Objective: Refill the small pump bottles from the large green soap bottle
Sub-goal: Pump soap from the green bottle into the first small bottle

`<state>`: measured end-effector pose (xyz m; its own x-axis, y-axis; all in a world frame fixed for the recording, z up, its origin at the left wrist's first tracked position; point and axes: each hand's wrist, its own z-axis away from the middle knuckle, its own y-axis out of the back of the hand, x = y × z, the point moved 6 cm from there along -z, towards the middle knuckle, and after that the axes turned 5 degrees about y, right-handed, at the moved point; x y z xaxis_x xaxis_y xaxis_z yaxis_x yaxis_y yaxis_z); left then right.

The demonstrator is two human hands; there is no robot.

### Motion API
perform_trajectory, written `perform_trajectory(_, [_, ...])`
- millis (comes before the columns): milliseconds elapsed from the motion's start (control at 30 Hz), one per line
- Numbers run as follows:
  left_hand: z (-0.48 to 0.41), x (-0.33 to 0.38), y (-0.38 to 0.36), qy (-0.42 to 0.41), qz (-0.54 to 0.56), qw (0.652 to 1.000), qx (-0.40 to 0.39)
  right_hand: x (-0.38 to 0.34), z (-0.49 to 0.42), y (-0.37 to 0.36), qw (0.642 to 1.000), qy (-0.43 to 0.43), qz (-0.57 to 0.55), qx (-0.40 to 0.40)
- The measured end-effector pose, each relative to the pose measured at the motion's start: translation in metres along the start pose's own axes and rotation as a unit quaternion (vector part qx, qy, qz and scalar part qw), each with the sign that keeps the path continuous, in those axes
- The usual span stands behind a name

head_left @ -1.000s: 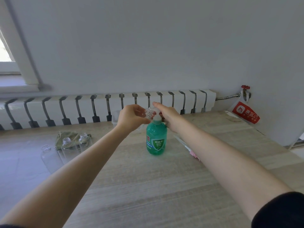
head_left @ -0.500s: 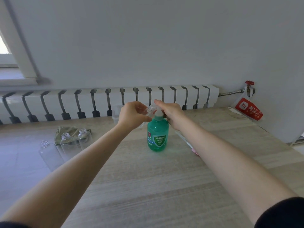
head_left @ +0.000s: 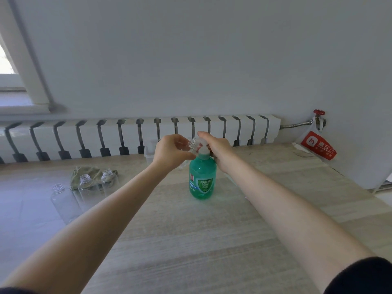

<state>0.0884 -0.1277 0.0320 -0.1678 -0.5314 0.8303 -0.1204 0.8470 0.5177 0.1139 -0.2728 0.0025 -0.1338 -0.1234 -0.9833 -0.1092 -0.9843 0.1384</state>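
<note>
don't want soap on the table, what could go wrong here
The small bottle in the left hand sits tilted at the pump; if its mouth slips off the spout, soap may hit the table. The right hand presses the pump and nothing steadies the green bottle, so it might tip.

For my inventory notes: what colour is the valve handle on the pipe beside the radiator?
Red; the valve handle shows best in the head view.

A plain pale grey wall [head_left: 191, 49] fills the upper view. A white ribbed radiator [head_left: 131, 136] runs along its base, behind a light wood-grain counter [head_left: 212, 240]. Daylight enters through a window [head_left: 6, 64] at far left. At right, a metal pipe [head_left: 294, 124] leads to a red valve [head_left: 319, 112].
</note>
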Motion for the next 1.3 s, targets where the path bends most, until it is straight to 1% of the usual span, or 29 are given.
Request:
perform_trajectory(333, [-0.002, 0.004, 0.002, 0.005, 0.008, 1.000, -0.011, -0.005, 0.000, 0.001, 1.000, 0.000, 0.008, -0.020])
perform_trajectory(1000, [0.000, 0.001, 0.001, -0.006, -0.010, 1.000, -0.003, 0.005, -0.014, 0.007, 0.999, 0.032, -0.010, 0.013])
perform_trajectory(1300, [-0.001, 0.002, 0.000, 0.004, -0.005, 1.000, -0.013, 0.003, -0.005, 0.002, 1.000, 0.016, -0.013, -0.003])
